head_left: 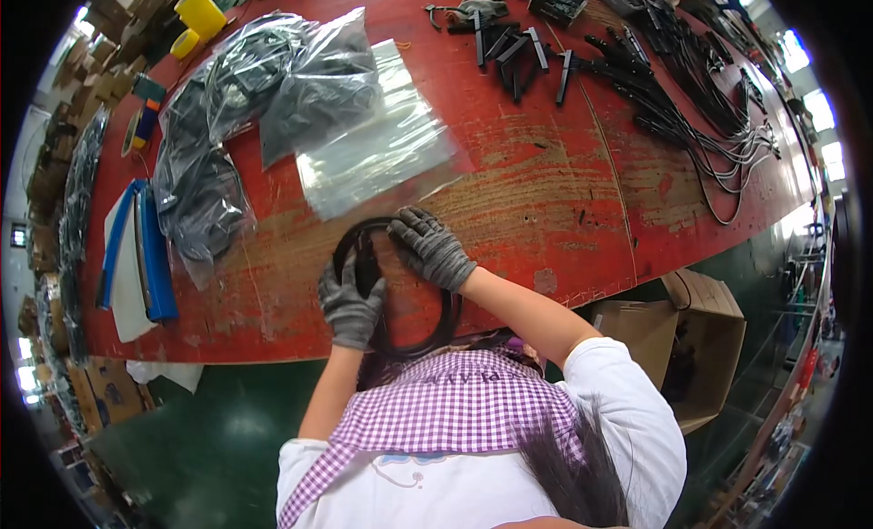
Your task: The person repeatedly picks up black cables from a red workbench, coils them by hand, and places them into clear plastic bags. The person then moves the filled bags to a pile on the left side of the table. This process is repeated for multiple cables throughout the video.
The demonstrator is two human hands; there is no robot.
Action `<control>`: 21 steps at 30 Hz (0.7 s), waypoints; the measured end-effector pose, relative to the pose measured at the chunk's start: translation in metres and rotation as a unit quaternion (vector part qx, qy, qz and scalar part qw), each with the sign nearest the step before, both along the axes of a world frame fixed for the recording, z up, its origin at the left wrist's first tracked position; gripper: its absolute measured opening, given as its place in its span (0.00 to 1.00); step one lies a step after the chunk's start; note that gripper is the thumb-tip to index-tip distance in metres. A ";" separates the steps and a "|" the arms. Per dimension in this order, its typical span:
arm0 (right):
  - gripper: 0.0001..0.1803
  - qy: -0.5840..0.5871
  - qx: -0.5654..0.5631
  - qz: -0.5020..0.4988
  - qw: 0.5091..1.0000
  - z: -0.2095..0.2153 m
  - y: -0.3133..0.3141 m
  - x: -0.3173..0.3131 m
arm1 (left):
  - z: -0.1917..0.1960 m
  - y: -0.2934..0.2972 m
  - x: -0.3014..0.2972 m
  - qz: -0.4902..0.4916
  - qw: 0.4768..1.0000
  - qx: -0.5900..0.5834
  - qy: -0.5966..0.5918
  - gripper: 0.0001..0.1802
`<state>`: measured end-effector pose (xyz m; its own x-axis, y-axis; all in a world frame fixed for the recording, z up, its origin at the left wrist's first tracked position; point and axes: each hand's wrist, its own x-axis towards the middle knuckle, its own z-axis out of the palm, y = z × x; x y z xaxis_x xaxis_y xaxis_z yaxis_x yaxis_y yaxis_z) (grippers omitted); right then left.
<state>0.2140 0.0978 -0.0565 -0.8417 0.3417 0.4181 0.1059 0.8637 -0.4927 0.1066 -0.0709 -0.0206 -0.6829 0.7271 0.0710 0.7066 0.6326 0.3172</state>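
A coil of black cable (446, 325) lies at the near edge of the red table, in front of my apron. My left hand (351, 309), in a grey knit glove, grips the coil's left side, with its fingers around the cable and a bundled dark part inside the loop. At the top of the coil, my gloved right hand (429, 249) closes its fingertips on the cable. Part of the coil is hidden under both hands. Just beyond them lies a stack of clear plastic bags (377, 147).
Bagged dark cables (195, 179) lie to the left, near a blue folder-like holder (156, 256) and yellow tape rolls (200, 12). Loose black cables (673, 83) and black bar-shaped pieces (518, 56) spread across the far right. An opened cardboard box (718, 347) stands below the right edge.
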 end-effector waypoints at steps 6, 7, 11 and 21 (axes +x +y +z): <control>0.17 -0.014 0.092 -0.234 0.968 0.016 0.152 0.026 | -0.006 -0.014 0.006 0.038 0.999 0.031 -0.006 0.36; 0.16 0.022 0.088 -0.324 0.942 0.012 0.196 0.039 | -0.006 -0.011 0.006 0.033 0.998 0.046 -0.004 0.36; 0.31 -0.184 0.036 -0.540 0.820 0.025 0.300 0.067 | -0.006 -0.013 0.005 0.033 0.999 0.037 0.010 0.37; 0.17 -0.034 -0.198 -0.506 0.839 -0.006 0.374 0.111 | 0.000 -0.007 -0.002 0.016 0.999 0.036 -0.012 0.37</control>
<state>0.3253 0.4714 -0.0629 -0.0546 0.9963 0.0660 0.7259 0.0850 -0.6826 0.1049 -0.0777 -0.0211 -0.7083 0.6979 0.1056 0.6774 0.6301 0.3797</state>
